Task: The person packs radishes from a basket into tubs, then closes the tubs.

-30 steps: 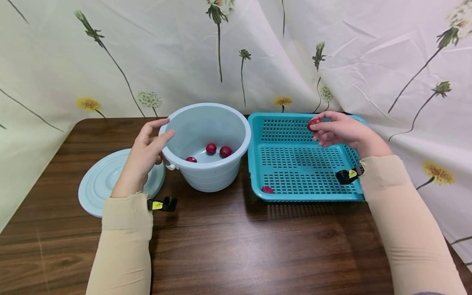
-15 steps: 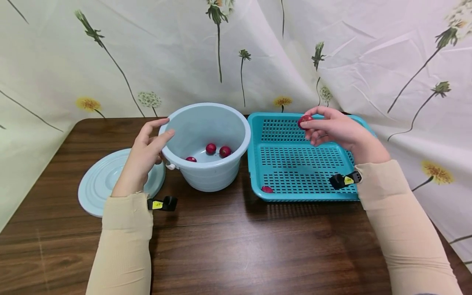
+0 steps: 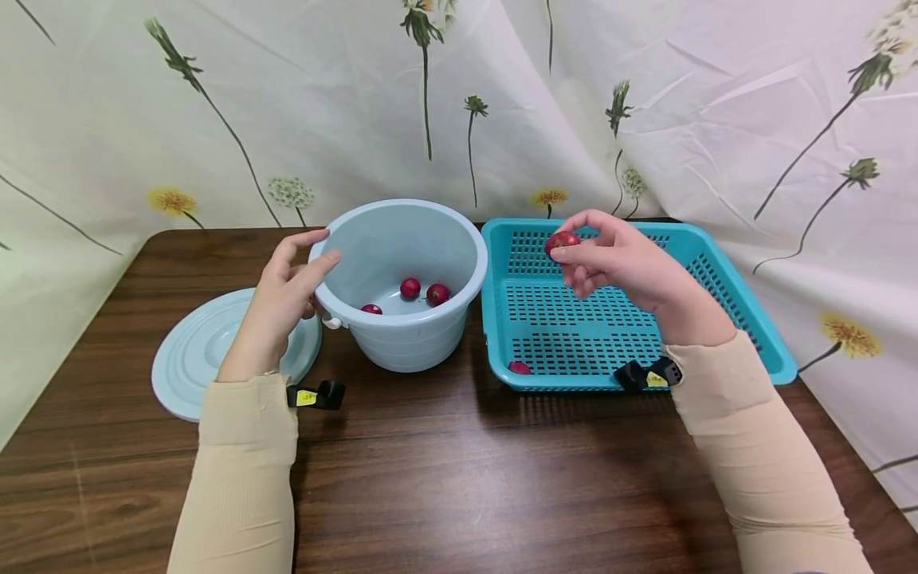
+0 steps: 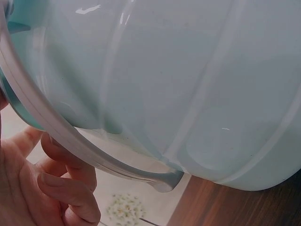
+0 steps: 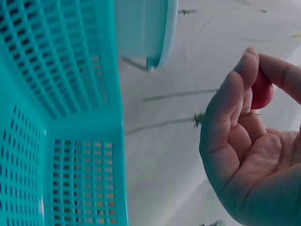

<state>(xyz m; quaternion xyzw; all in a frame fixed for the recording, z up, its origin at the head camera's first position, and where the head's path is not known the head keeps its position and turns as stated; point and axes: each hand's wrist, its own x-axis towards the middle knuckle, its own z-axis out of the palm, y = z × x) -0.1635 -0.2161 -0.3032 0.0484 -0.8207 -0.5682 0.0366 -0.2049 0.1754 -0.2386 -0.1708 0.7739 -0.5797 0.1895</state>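
A light blue bucket (image 3: 402,343) stands mid-table with several red radishes (image 3: 438,295) visible on its bottom. My left hand (image 3: 276,295) grips the bucket's left rim, thumb over the edge. In the left wrist view its other fingers (image 4: 70,188) curl beside the bucket's handle (image 4: 94,157). My right hand (image 3: 617,263) pinches a radish (image 3: 562,244) between thumb and fingertips, above the turquoise basket (image 3: 746,311). Another radish (image 3: 519,367) lies in the basket's near left corner. The right wrist view shows the held radish (image 5: 262,92) partly covered by fingers.
The round light blue lid (image 3: 175,375) lies flat left of the bucket, partly beneath my left forearm. The basket's left side is close to the bucket. Behind the brown wooden table (image 3: 459,478) hangs a white flower-printed cloth (image 3: 287,96).
My right hand has moved left over the basket, carrying the radish toward the bucket. The left hand, bucket and lid have stayed in place.
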